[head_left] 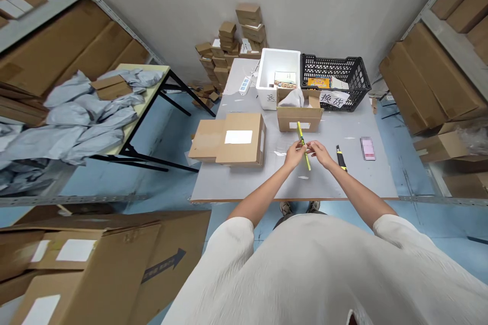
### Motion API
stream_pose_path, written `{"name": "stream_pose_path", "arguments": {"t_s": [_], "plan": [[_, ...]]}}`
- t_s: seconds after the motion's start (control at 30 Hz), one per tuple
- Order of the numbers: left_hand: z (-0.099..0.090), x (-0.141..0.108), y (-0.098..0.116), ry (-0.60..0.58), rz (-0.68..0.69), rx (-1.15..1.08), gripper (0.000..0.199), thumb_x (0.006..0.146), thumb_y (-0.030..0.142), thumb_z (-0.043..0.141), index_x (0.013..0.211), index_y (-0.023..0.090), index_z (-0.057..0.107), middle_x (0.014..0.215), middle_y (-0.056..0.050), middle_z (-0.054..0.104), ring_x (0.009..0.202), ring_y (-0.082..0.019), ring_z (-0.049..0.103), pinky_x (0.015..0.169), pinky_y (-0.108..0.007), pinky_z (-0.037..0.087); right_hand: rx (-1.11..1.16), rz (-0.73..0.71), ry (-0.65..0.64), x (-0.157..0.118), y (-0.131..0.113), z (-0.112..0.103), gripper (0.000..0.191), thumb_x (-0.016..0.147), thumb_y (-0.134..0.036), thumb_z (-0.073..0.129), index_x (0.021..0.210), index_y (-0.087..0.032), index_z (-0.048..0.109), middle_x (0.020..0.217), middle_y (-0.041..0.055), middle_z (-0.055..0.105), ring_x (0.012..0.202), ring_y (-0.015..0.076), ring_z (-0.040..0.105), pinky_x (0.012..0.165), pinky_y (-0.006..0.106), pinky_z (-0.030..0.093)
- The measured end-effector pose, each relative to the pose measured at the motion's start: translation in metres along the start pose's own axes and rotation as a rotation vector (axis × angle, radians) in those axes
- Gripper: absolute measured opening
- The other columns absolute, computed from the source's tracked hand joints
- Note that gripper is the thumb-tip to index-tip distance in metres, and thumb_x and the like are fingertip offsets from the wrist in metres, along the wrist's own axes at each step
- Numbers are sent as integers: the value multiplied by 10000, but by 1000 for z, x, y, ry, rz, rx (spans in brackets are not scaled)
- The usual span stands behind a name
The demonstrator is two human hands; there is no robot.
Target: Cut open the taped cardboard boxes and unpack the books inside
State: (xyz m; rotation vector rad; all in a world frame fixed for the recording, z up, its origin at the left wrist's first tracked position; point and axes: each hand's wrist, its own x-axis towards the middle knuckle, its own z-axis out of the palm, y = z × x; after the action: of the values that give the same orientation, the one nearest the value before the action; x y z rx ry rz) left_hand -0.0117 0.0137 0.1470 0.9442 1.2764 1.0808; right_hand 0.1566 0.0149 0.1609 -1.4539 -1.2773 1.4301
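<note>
A slim, stick-like yellow-green item (307, 162) with dark markings is held upright-slanting above the grey table (236, 183); I cannot make out its kind. My left hand (295, 154) is closed round its middle. Close against it, my right hand (320, 153) has its fingers curled together near the item's side, and what they pinch is hidden. Just beyond the hands stands an open cardboard box (299, 118) with a white wrapped thing (293, 98) inside. A black and yellow utility knife (341, 157) lies right of my right hand.
Left on the table are stacked closed cartons (240, 151). Behind stand a white foam box (280, 58) and a black plastic crate (358, 78). A pink pack (368, 149) lies at right. A side table with grey parcels (76, 111) and a large carton (125, 264) flank the left.
</note>
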Motion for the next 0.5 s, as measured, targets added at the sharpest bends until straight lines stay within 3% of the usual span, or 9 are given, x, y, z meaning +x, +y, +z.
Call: {"name": "stream_pose_path", "arguments": {"t_s": [0.13, 0.23, 0.37, 0.5], "plan": [[-7, 2, 0, 27, -27, -25, 347, 773, 150, 864, 1101, 192, 760, 1121, -99, 818, 1051, -268, 769, 1017, -413, 602, 28, 21, -55, -2, -1, 4, 570, 971, -780, 607, 1180, -257, 695, 1173, 98, 828, 1083, 282, 770, 867, 371, 601], [-15, 2, -5, 49, -110, -102, 272, 733, 129, 812, 985, 196, 734, 1019, -67, 822, 984, -262, 775, 972, -421, 625, 15, 29, -80, -2, 5, 4, 536, 951, -707, 694, 1239, -256, 706, 1237, 107, 817, 1203, 295, 744, 993, 416, 603], [-24, 1, -10, 83, -216, -200, 284, 690, 150, 796, 957, 197, 709, 956, -49, 816, 897, -259, 783, 904, -434, 647, -75, 32, 36, -1, 20, -5, 466, 847, -480, 834, 1242, -257, 727, 1385, 116, 753, 1304, 313, 697, 1135, 482, 565], [-31, 0, -7, 79, -200, -204, 278, 696, 208, 821, 949, 194, 707, 912, -54, 815, 850, -260, 787, 854, -426, 655, -96, 189, 142, -5, 32, -17, 573, 776, -389, 856, 1307, -248, 695, 1342, 134, 768, 1237, 319, 726, 1082, 483, 601]]}}
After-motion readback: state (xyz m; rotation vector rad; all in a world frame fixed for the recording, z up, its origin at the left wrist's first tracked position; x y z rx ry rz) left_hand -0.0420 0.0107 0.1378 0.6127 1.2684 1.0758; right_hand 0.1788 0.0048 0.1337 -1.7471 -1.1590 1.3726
